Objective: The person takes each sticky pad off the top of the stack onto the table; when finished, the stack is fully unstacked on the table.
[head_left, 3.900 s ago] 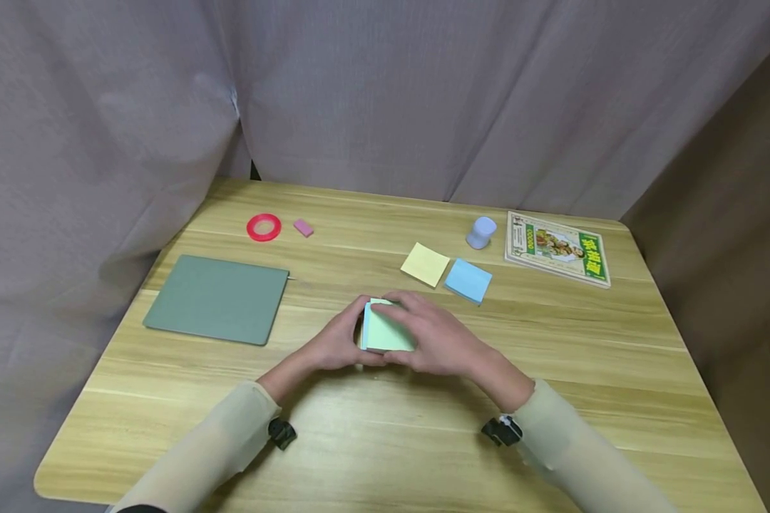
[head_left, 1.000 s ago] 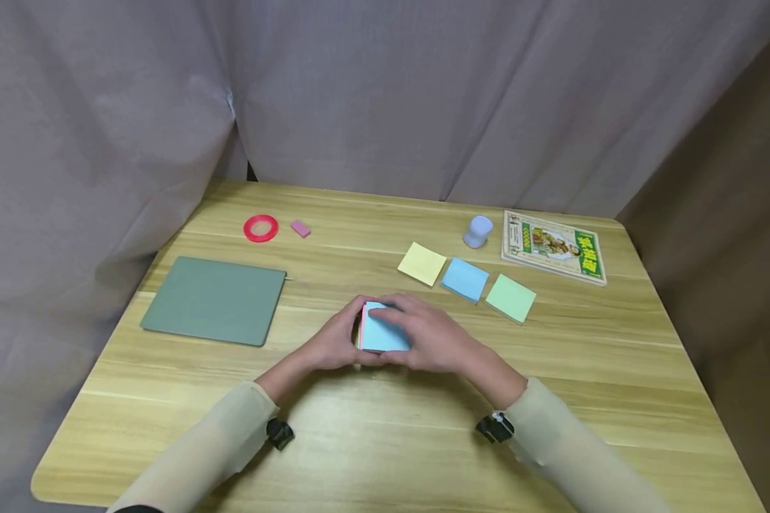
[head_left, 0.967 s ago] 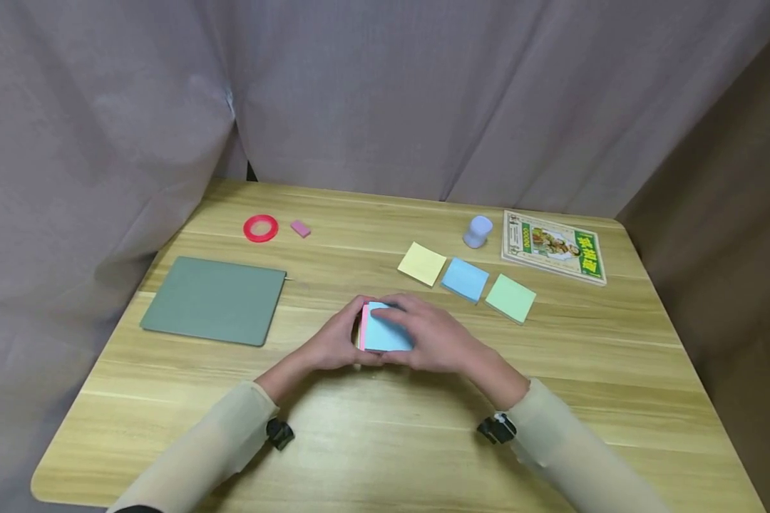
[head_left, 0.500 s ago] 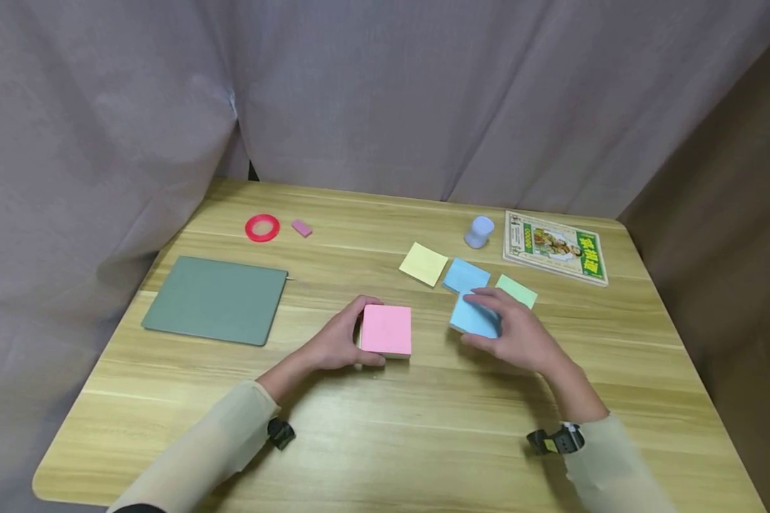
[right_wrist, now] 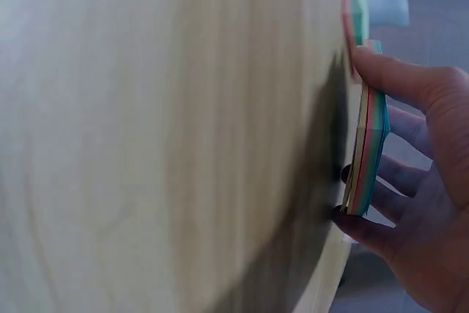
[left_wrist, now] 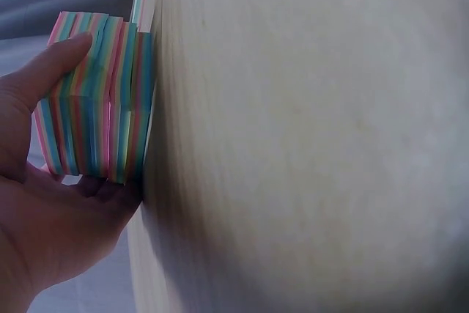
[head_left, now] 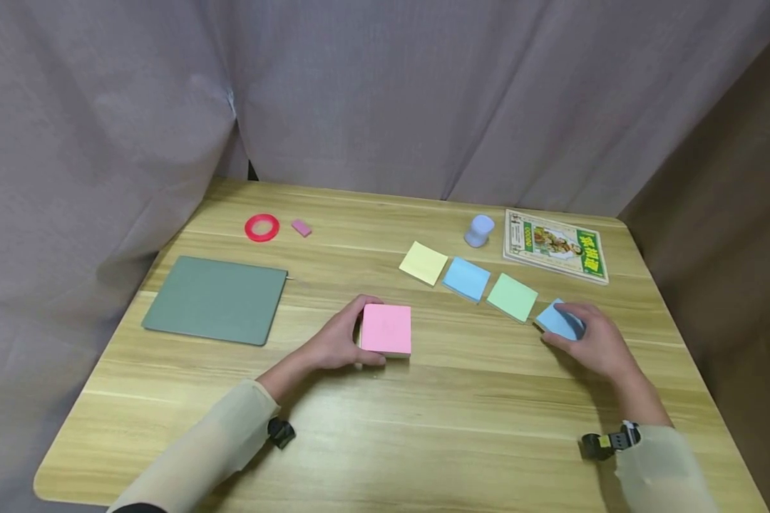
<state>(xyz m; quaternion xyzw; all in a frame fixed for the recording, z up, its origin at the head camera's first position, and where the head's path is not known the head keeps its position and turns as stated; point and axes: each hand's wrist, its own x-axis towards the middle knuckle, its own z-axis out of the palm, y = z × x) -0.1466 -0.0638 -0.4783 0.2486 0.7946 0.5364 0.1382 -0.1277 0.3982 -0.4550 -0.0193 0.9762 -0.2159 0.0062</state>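
Far L of the left hand: red tape ring point(head_left: 262, 227) + small pink eraser point(head_left: 301, 227) at the tabletop point(head_left: 385, 427) back edge, grey-green mat point(head_left: 216, 299) nearer, flat, untouched. No writing readable on any.

Left hand point(head_left: 336, 343) grips the sticky-note block point(head_left: 386, 330), pink sheet on top, fingers curled round its L side w/ thumb on the near edge. Prob. held so the block stays put while sheets come off. Left wrist view shows the block point(left_wrist: 95, 97) is many-coloured layers, sitting on the wood, thumb across its side.

Between the hands, fwd of the block: row of small pads running diag. — yellow pad point(head_left: 424, 263), blue pad point(head_left: 466, 278), green pad point(head_left: 512, 297), just beside each other, not overlapping; looks like a deliberate line-up.

Right hand point(head_left: 593, 342) holds a thin blue-topped pad point(head_left: 560, 322) at the R end of that row, fingers curled over it, pad low on or at the wood. Right wrist view: thin multi-colour stack point(right_wrist: 366, 137) pinched btw thumb + fingers.

Beyond the right hand: pale lilac cap-like item point(head_left: 480, 231), then a picture book point(head_left: 555, 246), green cover, yellow characters down its R edge, too small to read.
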